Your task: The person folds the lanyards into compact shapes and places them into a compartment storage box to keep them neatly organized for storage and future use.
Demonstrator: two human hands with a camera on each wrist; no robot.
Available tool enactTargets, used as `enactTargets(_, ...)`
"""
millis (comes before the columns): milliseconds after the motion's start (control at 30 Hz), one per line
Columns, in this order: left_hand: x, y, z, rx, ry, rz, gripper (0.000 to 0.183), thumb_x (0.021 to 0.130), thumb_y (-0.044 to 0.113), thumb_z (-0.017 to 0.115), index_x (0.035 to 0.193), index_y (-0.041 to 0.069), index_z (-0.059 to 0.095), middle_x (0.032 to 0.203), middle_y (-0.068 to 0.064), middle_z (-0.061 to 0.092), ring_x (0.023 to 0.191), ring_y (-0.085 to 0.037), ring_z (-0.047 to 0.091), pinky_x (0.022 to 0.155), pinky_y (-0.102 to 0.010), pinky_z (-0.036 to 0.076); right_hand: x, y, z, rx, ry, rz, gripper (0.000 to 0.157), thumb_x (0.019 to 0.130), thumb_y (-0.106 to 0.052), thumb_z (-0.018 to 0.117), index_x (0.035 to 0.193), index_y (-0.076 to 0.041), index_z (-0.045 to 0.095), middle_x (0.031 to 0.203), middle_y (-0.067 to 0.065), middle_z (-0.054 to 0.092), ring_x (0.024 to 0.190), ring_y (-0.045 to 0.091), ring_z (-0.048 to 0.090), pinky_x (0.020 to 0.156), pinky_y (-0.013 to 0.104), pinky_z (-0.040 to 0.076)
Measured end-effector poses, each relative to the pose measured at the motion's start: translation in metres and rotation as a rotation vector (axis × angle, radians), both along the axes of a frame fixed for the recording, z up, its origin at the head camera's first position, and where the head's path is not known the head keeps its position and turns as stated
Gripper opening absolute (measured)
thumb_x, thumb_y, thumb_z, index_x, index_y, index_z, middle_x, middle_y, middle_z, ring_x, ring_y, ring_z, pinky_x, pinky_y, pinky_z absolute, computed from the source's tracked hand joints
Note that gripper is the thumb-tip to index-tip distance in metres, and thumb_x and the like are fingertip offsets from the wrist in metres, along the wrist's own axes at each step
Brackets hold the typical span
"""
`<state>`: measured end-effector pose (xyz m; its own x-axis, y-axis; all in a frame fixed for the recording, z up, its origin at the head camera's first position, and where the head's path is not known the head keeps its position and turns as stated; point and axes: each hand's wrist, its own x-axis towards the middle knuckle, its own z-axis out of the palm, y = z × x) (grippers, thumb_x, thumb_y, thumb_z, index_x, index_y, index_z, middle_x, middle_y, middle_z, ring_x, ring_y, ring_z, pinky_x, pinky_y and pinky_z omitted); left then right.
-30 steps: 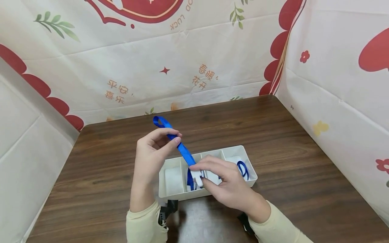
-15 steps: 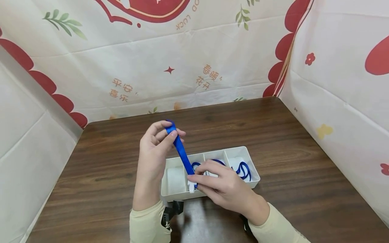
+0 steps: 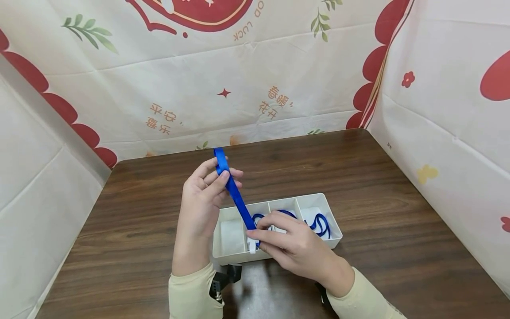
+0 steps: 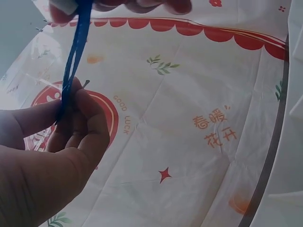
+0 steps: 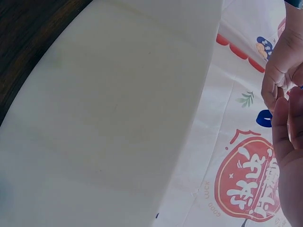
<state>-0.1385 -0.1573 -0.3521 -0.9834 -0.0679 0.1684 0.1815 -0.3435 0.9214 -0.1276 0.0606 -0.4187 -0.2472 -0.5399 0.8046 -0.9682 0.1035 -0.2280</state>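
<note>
A flat blue lanyard (image 3: 239,199) with a white clip (image 3: 252,245) at its lower end slants up between both hands. My left hand (image 3: 203,195) pinches its upper part between thumb and fingers, and a folded loop sticks up past them. Near the clip, my right hand (image 3: 299,241) pinches the lower end. Behind and below lies a white divided box (image 3: 227,256), and the clip hangs in front of one of its middle compartments. In the left wrist view the blue strap (image 4: 78,52) runs between the two hands; in the right wrist view a blue loop (image 5: 264,118) shows beside the fingers.
Thin blue cords (image 3: 320,225) lie in the box's right compartment, and more blue cord (image 3: 287,213) shows in a middle one, partly hidden by my right hand. The brown wooden table (image 3: 131,230) is bounded by printed white cloth (image 3: 191,79) at the back and sides.
My left hand has shifted its hold on the strap, and the loose loop has folded upright. My right hand has moved slightly down and left. The clip has turned to point downward.
</note>
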Motion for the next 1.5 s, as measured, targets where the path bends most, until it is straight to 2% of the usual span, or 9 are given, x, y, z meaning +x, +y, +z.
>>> enactTargets(133, -0.002, -0.006, 0.003, -0.033, -0.023, 0.004, 0.028, 0.11, 0.008, 0.054, 0.136, -0.001, 0.062, 0.097, 0.0, 0.082, 0.087, -0.019, 0.076, 0.088, -0.034, 0.064, -0.001, 0.001, 0.0, 0.006, 0.078, -0.028, 0.021, 0.108, -0.016, 0.061, 0.117, -0.013, 0.08, 0.109, 0.006, 0.071, 0.096, 0.019, 0.068, 0.087, 0.03, 0.059)
enactTargets(333, -0.006, -0.019, 0.007, -0.169, -0.073, 0.03, 0.038, 0.107, 0.008, 0.061, 0.144, 0.017, 0.06, 0.112, -0.001, 0.074, 0.103, -0.021, 0.071, 0.091, -0.035, 0.062, -0.002, 0.003, -0.002, 0.083, 0.179, -0.077, 0.021, 0.109, -0.019, 0.061, 0.112, -0.016, 0.081, 0.111, 0.006, 0.071, 0.099, 0.02, 0.069, 0.09, 0.036, 0.061)
enactTargets(533, -0.008, -0.022, 0.008, -0.319, -0.144, -0.147, 0.078, 0.1, 0.003, 0.07, 0.161, 0.038, 0.037, 0.107, -0.008, 0.065, 0.097, -0.025, 0.074, 0.093, -0.041, 0.061, -0.003, 0.005, 0.0, 0.112, 0.229, -0.068, 0.022, 0.108, -0.014, 0.059, 0.113, -0.013, 0.081, 0.107, 0.004, 0.072, 0.089, 0.019, 0.068, 0.084, 0.035, 0.061)
enactTargets(700, -0.01, -0.02, 0.008, -0.371, -0.172, -0.216, 0.098, 0.095, -0.002, 0.075, 0.165, 0.045, 0.025, 0.103, -0.013, 0.072, 0.093, -0.027, 0.079, 0.091, -0.042, 0.064, -0.004, 0.003, 0.001, 0.131, 0.336, -0.062, 0.024, 0.107, -0.008, 0.057, 0.113, -0.01, 0.08, 0.107, 0.005, 0.075, 0.092, 0.021, 0.069, 0.085, 0.033, 0.062)
enactTargets(900, -0.011, -0.02, 0.011, -0.436, -0.158, -0.323, 0.102, 0.097, -0.001, 0.073, 0.167, 0.047, 0.017, 0.115, -0.028, 0.074, 0.1, -0.036, 0.079, 0.092, -0.046, 0.064, -0.003, 0.0, -0.003, 0.168, 0.354, -0.029, 0.03, 0.106, -0.002, 0.052, 0.111, -0.01, 0.08, 0.109, 0.003, 0.078, 0.097, 0.019, 0.071, 0.09, 0.03, 0.062)
enactTargets(1067, -0.013, -0.02, 0.013, -0.525, -0.117, -0.32, 0.09, 0.098, 0.002, 0.072, 0.166, 0.037, 0.026, 0.124, -0.025, 0.073, 0.109, -0.038, 0.076, 0.095, -0.047, 0.063, -0.002, -0.005, -0.007, 0.188, 0.371, 0.039, 0.032, 0.099, 0.006, 0.052, 0.113, -0.006, 0.077, 0.11, 0.005, 0.076, 0.098, 0.019, 0.071, 0.091, 0.03, 0.062)
enactTargets(1267, -0.014, -0.025, 0.013, -0.446, -0.113, -0.253, 0.081, 0.095, -0.003, 0.074, 0.157, 0.036, 0.042, 0.104, -0.014, 0.067, 0.091, -0.028, 0.072, 0.088, -0.045, 0.064, -0.001, -0.006, -0.007, 0.105, 0.338, 0.083, 0.027, 0.104, 0.005, 0.05, 0.113, -0.002, 0.075, 0.106, 0.006, 0.074, 0.096, 0.019, 0.073, 0.088, 0.029, 0.063)
enactTargets(1367, -0.013, -0.027, 0.013, -0.388, -0.13, -0.275, 0.087, 0.093, -0.007, 0.074, 0.158, 0.038, 0.039, 0.093, -0.01, 0.068, 0.081, -0.025, 0.074, 0.088, -0.046, 0.065, -0.001, -0.006, -0.005, 0.067, 0.32, 0.092, 0.025, 0.105, 0.004, 0.052, 0.112, -0.003, 0.075, 0.104, 0.007, 0.074, 0.094, 0.018, 0.073, 0.087, 0.029, 0.063)
enactTargets(1500, -0.014, -0.028, 0.011, -0.384, -0.127, -0.318, 0.095, 0.092, -0.01, 0.072, 0.162, 0.04, 0.03, 0.087, -0.009, 0.071, 0.08, -0.025, 0.079, 0.087, -0.045, 0.065, -0.001, -0.005, -0.004, 0.043, 0.309, 0.102, 0.025, 0.104, 0.004, 0.054, 0.113, -0.003, 0.076, 0.104, 0.007, 0.074, 0.093, 0.018, 0.073, 0.087, 0.028, 0.063)
